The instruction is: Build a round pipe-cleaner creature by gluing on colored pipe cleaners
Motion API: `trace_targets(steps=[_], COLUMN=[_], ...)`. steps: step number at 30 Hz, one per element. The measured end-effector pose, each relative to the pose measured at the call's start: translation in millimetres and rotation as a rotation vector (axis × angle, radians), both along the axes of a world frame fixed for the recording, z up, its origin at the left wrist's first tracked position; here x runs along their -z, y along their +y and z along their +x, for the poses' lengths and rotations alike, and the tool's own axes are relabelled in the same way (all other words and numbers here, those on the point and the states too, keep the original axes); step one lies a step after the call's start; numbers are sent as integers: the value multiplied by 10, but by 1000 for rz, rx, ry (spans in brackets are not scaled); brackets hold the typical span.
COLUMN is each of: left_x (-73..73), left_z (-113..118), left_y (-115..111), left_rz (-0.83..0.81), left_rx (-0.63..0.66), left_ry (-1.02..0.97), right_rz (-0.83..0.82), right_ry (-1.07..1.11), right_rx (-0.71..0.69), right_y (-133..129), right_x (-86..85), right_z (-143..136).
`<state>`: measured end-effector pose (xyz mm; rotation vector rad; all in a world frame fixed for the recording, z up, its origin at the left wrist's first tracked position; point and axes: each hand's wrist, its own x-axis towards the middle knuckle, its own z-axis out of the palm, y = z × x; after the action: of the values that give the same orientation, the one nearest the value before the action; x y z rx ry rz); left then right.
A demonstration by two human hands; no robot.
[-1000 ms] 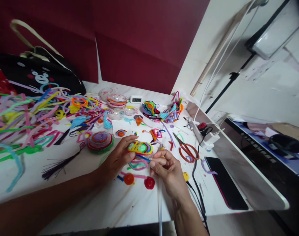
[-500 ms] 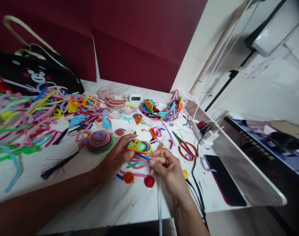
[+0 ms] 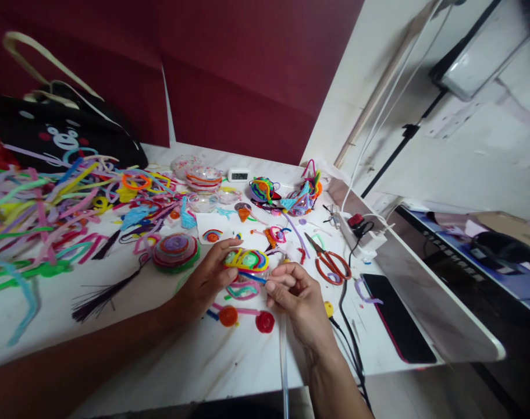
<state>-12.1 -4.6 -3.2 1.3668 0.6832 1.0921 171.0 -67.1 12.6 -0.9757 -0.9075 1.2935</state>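
A clear round ornament covered with yellow, red, green and blue coiled pipe cleaners (image 3: 248, 260) sits in my left hand (image 3: 210, 273), thumb in front and fingers behind. Along its lower side runs a blue pipe cleaner (image 3: 252, 278). My right hand (image 3: 293, 291) pinches that strip's right end between thumb and index finger, the other fingers curled. A translucent stick (image 3: 284, 361) extends from under my right hand toward the table's front edge. Just below the ornament lie pink and teal loops (image 3: 244, 291), an orange coil (image 3: 228, 316) and a red coil (image 3: 265, 321).
Red-handled scissors (image 3: 332, 265), a black cable (image 3: 347, 326) and a phone (image 3: 398, 317) lie to the right. A heap of pipe cleaners (image 3: 50, 203) fills the left, beside a coiled ornament (image 3: 175, 251) with a dark tassel (image 3: 103, 298). A small clock (image 3: 238, 175) stands behind.
The view has shifted very slightly. Both hands keep the same hold on the ornament and the blue pipe cleaner, with hardly any movement.
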Motion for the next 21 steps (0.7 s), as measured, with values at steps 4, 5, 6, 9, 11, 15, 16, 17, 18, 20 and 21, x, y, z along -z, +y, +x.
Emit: trace_targets(steps=[4,5,6,9,11,15,16,17,18,20,21], left_x=[5,7,7,7,7,13,16,19,22,24,24], left_z=[-5,-4,-2,4,6,5,4,4,4,4,5], left_y=[-19,-23,-27,-33,-35,-35,-35,-34,-34,-33,-32], left_rz=[-52,-72,-89,-120,-132,-140,-139,-138,-136,-134,-134], left_rx=[20,26,33,54,50,30,29,30,32,39,40], left_ry=[6,-4,-17,-41,-41,-31,-33,-35,-37,-46,-52], right_rz=[1,1,1,5,7,11,8,3,-4,-20,-28], right_ry=[25,29,33,40,51,96,106,114,122,136,143], right_rx=[16,19,21,24,20,6,0,-5,-7,-2,1], right_y=[13,14,16,19,22,24,24,24,25,25,25], right_x=[7,8,9,10,11,17,18,17,15,7,1], right_z=[-13,-15,-16,-17,-16,-11,-11,-12,-13,-18,-21])
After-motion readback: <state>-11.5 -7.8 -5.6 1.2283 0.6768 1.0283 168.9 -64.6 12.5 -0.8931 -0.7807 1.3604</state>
